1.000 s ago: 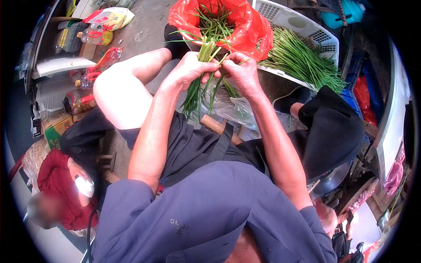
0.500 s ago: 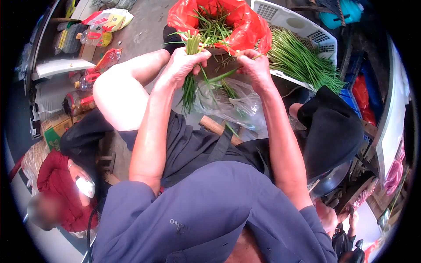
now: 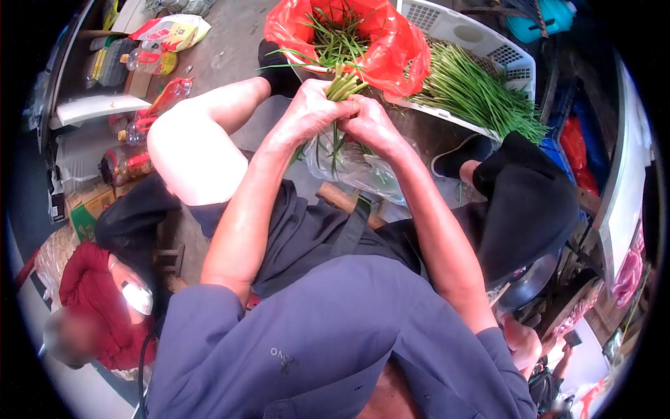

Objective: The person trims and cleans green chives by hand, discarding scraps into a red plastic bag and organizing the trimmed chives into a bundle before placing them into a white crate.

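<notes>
From left to right: the left hand (image 3: pixel 309 113) wraps its fingers around a bundle of green stalks (image 3: pixel 345 84), pale ends uppermost, a grip that presumably aligns the stems and frees the other hand. Just beyond, a red plastic bag (image 3: pixel 395 52) stands open around loose greens (image 3: pixel 340 40), apparently placed within easy reach. The right hand (image 3: pixel 372 127) meets the left beside the bundle, its fingers curled inward; whether they pinch a stalk cannot be told. Farther right, 1 white crate (image 3: pixel 452 14) carries more stalks (image 3: pixel 478 87), laid lengthwise, probably to stay straight.
</notes>
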Demonstrator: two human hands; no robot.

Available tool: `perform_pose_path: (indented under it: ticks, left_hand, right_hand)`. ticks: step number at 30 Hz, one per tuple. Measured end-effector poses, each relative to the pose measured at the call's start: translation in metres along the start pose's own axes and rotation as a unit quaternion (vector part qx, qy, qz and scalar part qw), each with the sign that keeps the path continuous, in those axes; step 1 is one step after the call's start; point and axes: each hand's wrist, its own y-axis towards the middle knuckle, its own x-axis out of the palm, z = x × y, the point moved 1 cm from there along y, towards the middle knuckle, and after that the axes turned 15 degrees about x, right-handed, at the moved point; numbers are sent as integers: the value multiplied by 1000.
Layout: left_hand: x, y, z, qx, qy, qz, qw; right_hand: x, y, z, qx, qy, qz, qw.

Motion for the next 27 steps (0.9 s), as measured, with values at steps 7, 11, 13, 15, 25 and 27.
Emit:
perform_pose_path:
  ticks: [7,11,13,15,25,27]
  left_hand:
    - [-23,4,-7,-32,-24,94,995]
    - [-26,4,-8,-27,-41,94,994]
    - [-25,5,-9,-33,-70,86,993]
    - [-25,4,-7,-35,-69,81,994]
    - [-27,4,-8,-28,-92,76,993]
    - [-27,4,-7,-27,-93,75,992]
  right_hand:
    - [-28,-8,-8,21,214,-80,973]
    - [-44,-8,-10,13,266,-27,964]
    - [-46,-8,-10,13,266,3,964]
    - [-43,-8,-11,6,261,6,965]
    - [-33,1,0,-9,165,81,983]
    - [-34,1,1,-29,178,111,977]
